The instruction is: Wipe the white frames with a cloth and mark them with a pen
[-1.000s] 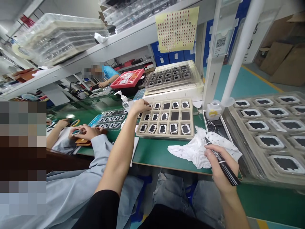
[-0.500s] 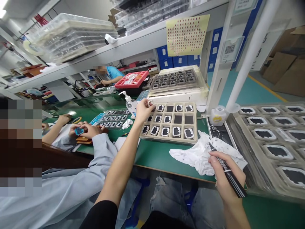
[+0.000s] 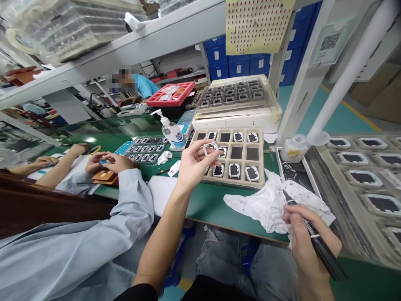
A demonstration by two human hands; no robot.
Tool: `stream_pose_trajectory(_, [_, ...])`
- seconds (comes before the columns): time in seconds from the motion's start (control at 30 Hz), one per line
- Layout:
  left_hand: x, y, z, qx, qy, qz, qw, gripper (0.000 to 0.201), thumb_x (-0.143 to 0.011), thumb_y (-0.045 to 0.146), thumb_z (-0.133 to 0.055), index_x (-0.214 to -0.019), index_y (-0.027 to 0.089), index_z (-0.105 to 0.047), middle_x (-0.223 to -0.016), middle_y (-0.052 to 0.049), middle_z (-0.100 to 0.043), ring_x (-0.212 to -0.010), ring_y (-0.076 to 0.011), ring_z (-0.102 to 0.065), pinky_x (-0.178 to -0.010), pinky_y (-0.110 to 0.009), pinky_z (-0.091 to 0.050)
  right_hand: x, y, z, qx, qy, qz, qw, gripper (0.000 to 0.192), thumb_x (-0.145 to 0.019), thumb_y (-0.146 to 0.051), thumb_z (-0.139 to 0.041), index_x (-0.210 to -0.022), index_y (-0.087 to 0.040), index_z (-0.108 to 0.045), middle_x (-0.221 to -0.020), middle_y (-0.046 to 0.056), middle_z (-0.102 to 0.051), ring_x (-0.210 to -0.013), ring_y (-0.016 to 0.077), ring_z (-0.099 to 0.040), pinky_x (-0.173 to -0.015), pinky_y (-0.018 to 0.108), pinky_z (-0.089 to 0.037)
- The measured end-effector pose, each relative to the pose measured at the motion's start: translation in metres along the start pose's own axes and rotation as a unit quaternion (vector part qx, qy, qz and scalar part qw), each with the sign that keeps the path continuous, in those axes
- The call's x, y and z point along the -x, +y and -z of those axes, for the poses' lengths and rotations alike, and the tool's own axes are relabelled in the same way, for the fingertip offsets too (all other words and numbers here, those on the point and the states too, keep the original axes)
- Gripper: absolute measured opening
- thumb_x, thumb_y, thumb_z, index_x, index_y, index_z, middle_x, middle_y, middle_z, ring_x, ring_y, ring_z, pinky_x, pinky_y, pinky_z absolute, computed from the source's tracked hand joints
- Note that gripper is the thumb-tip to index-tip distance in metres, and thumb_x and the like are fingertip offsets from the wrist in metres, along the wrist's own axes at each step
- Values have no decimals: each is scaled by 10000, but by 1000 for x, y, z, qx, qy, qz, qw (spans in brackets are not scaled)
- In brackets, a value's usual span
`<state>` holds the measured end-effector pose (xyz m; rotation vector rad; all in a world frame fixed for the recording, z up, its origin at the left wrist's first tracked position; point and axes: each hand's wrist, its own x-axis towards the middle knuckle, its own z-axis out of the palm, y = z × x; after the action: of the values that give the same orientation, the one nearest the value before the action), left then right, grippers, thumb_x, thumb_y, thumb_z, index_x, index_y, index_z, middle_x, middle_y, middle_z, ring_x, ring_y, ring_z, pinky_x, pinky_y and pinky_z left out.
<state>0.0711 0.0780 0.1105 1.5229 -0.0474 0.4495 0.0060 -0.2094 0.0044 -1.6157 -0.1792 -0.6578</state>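
- Green bench [image 3: 203, 205] under a white shelf, with stacked trays and blue bins behind it; my view sits lower and closer than a second ago.
- My left hand [image 3: 194, 165] has come back from the far corner of the tray [image 3: 233, 154] and now hangs over its near left edge.
- Between its thumb and fingertips it pinches a small white frame [image 3: 209, 149], lifted clear of the pockets; a second ago those fingers were down at the back row.
- Just beyond the fingers, the tray keeps three white-rimmed parts in its front row.
- My right hand [image 3: 305, 238] stays closed around a black pen [image 3: 316, 244], tip pointing up over the white cloth [image 3: 266, 205] under the fingers.
- Left of my left hand, a co-worker's hands [image 3: 109, 162] hold a small blue piece.
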Motion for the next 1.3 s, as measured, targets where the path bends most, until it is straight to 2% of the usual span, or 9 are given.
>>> stream_pose_trajectory(0.37, [24, 14, -3, 3, -4, 20, 1000, 456, -833, 385, -994, -1158, 162, -765, -899, -69, -864, -614, -173, -794, -546, -239, -589, 0, 1, -3, -3, 8, 5, 1000, 126, -1016, -308, -784, -978, -211, -855, -826, 18, -748, -787, 213, -718, -750, 370, -538])
stream_pose_trajectory(0.5, [43, 8, -6, 16, -11, 46, 999, 415, -852, 359, -983, -1164, 166, -789, -881, -56, -852, -595, -162, -776, -529, -233, -573, -6, 0, -10, -64, 70, 2, 995, 153, -968, -301, -817, -1064, -183, -837, -789, 12, -755, -694, 207, -708, -703, 378, -556])
stream_pose_trajectory(0.63, [71, -12, -18, 59, -54, 113, 990, 356, -901, 328, -955, -1188, 176, -808, -894, -62, -854, -588, -151, -763, -547, -235, -583, -13, 1, -14, -145, 88, 20, 985, 254, -884, -250, -844, -1079, -220, -685, -689, -51, -711, -596, 201, -681, -675, 390, -592])
stream_pose_trajectory(0.83, [98, -43, -31, 94, -64, 185, 976, 337, -932, 352, -936, -1191, 174, -813, -886, -43, -816, -622, -137, -750, -562, -220, -555, -12, -1, -9, -4, 129, 135, 982, 299, -799, -163, -907, -1016, -219, -708, -769, -49, -686, -606, 196, -695, -690, 434, -637])
stream_pose_trajectory(0.9, [100, -50, -32, 98, -60, 193, 974, 318, -944, 345, -926, -1183, 173, -807, -881, -36, -811, -627, -129, -746, -570, -213, -550, -11, -7, -10, 45, 109, 191, 975, 327, -794, -139, -916, -1054, -215, -733, -801, -38, -712, -642, 198, -714, -692, 425, -650])
stream_pose_trajectory(0.97, [101, -53, -32, 97, -60, 198, 973, 306, -956, 336, -915, -1194, 177, -806, -875, -26, -803, -630, -122, -745, -580, -209, -551, -9, -15, -16, 87, 51, 214, 972, 383, -797, -130, -931, -1119, -218, -743, -859, -19, -744, -721, 208, -752, -695, 402, -660])
stream_pose_trajectory(1.07, [104, -55, -31, 88, -52, 204, 974, 293, -957, 325, -912, -1192, 184, -808, -847, -3, -778, -629, -115, -740, -590, -203, -550, -2, -30, -35, 68, -28, 163, 984, 367, -853, -165, -909, -1159, -245, -724, -901, -7, -745, -861, 243, -808, -797, 427, -735])
stream_pose_trajectory(1.2, [107, -57, -29, 83, -36, 206, 974, 265, -961, 329, -902, -1161, 187, -803, -823, -1, -776, -627, -116, -726, -598, -204, -559, 12, -43, -66, -78, -100, 19, 992, 194, -948, -152, -798, -1055, -254, -673, -766, -60, -685, -660, 177, -752, -1053, 568, -748])
stream_pose_trajectory(1.3, [109, -58, -28, 71, -34, 197, 977, 235, -960, 320, -887, -1131, 184, -801, -840, -19, -796, -659, -147, -744, -642, -241, -612, 21, -39, -82, -132, -105, -24, 985, 186, -964, -127, -768, -1035, -245, -644, -702, -88, -644, -704, 181, -789, -1122, 598, -717])
